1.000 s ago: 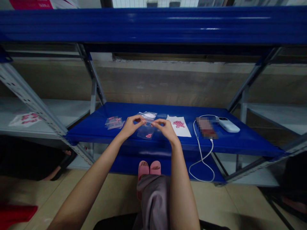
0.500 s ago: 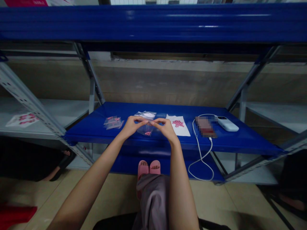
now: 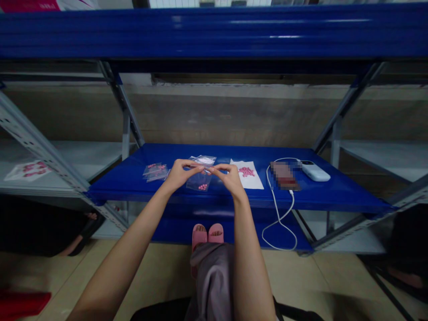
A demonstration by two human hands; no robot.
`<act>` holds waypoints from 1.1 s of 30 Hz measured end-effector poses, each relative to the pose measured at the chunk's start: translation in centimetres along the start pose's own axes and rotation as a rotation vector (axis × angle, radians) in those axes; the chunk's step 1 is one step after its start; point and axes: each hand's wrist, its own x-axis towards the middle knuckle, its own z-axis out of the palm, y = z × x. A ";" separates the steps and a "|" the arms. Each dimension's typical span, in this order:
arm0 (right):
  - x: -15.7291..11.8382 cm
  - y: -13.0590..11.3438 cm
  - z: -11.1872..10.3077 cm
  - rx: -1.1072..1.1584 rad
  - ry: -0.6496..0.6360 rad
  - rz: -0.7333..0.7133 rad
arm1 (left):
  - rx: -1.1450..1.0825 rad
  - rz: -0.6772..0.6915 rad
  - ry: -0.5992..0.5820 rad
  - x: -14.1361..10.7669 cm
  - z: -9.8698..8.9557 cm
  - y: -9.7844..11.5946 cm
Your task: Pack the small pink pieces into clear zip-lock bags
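Observation:
Between my two hands hangs a small clear zip bag (image 3: 197, 182) with several pink beads (image 3: 202, 187) at its bottom. My left hand (image 3: 180, 174) pinches the bag's top edge from the left, and my right hand (image 3: 228, 174) pinches the same edge from the right. Behind it lie more clear bags (image 3: 205, 159), partly covered by my fingers. To the left is a loose pile of filled bags (image 3: 155, 171) with pink beads inside. A white sheet of paper (image 3: 252, 182) just right of my right hand bears a heap of pink beads (image 3: 246, 171).
On the blue shelf (image 3: 230, 151) at right, a pixelated phone-like object (image 3: 284, 175) lies beside a white power bank (image 3: 314, 171). A white cable (image 3: 277, 218) loops over the front edge. A blue beam (image 3: 214, 33) crosses above. People sit at both sides.
The view has shifted slightly. Both hands keep their pinch on the bag's top edge, and the bag's lower end with the beads has swung a little left.

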 end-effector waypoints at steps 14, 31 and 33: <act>0.0 0.0 -0.3 0.014 0.010 0.003 | 0.018 0.061 -0.095 0.0 0.2 0.4; 0.0 0.7 -0.8 -0.112 0.002 -0.052 | 0.115 0.125 -0.075 -0.2 1.0 0.6; -0.1 0.6 -0.9 -0.155 -0.029 -0.048 | 0.140 0.122 -0.082 -0.2 1.1 0.6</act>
